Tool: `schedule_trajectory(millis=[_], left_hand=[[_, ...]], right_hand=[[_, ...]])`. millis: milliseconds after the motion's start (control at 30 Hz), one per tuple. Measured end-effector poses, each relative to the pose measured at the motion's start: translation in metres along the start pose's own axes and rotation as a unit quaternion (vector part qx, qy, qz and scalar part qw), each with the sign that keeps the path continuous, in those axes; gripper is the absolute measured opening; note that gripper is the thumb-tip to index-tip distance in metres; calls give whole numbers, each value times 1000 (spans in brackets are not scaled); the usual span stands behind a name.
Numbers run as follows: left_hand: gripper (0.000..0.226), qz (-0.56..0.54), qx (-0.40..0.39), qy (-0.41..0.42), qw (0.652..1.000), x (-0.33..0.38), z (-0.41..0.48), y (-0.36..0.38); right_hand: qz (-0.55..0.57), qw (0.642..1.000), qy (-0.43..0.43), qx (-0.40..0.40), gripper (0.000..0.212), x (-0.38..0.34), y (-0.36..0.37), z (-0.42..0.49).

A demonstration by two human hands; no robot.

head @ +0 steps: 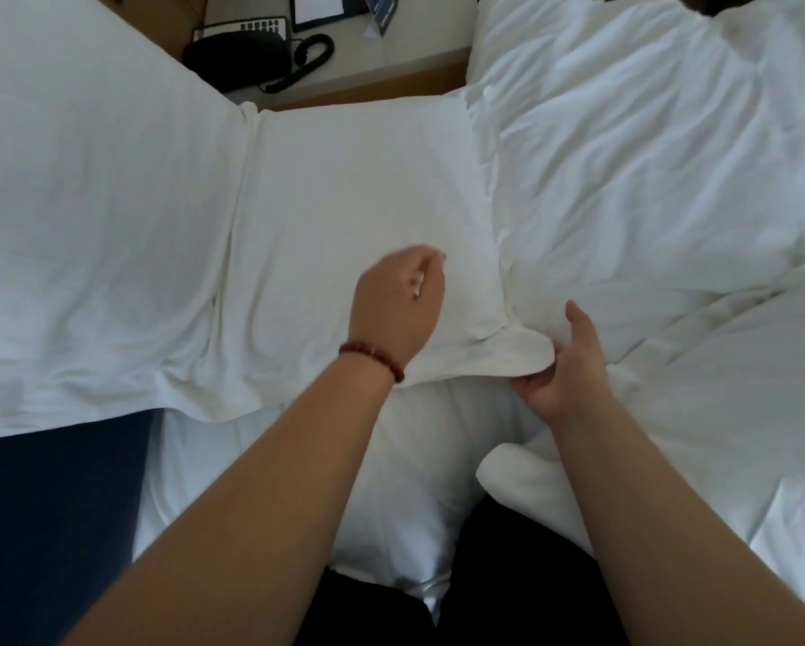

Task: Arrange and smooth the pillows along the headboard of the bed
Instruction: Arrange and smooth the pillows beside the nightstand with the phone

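- The middle pillow [358,216] is the landmark here: it lies flat, its far edge just short of the nightstand [391,62], and its surface looks mostly smooth
- The left hand [398,303] rests palm down on the near right part of the middle pillow, fingers loosely curled and a little blurred — pressing or sweeping the cover, as far as I can judge, not gripping anything
- The right hand [561,361] is at the middle pillow's near right corner [526,352], thumb raised, fingers pinching the loose flap of the case there
- To the left of the middle pillow a second pillow [93,216] lies touching it, fairly flat but with folds along its near edge
- To the right of the middle pillow the rumpled bedding [647,156] is heavily creased; whether it is a pillow or a duvet I cannot tell
- Judgement: the middle pillow is placed and nearly smoothed — tidying its corner, the left pillow's near edge and the right side all seem left to do
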State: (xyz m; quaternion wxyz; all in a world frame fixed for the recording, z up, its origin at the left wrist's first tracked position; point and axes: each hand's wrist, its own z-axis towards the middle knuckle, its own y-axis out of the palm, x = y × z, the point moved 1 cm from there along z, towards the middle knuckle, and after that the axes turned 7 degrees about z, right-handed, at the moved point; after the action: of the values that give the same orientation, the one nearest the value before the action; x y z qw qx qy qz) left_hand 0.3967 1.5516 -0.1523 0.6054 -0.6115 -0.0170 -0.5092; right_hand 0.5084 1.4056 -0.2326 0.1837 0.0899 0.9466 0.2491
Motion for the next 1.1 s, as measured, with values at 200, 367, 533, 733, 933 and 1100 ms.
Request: schedule_trajectory(millis=[200,367,533,733,933,1100], left_hand=[[64,397,-191,56,896,-45,51,37],[66,399,-191,57,895,-63,48,48],[67,403,-189,62,893,-70,44,55],[67,400,-188,55,895,-66,44,56],[67,382,-168,65,906,-47,63,42],[69,397,-172,44,901,-50,124,42]], right_hand=[[-411,888,-169,121,42,-20,23,30],[-386,814,-415,125,20,3,14,-2],[-444,846,-258,141,35,-12,28,22],[-523,796,-268,143,33,-30,60,48],[-441,816,-336,164,31,-18,47,37],[-546,785,-269,116,46,-55,102,67]])
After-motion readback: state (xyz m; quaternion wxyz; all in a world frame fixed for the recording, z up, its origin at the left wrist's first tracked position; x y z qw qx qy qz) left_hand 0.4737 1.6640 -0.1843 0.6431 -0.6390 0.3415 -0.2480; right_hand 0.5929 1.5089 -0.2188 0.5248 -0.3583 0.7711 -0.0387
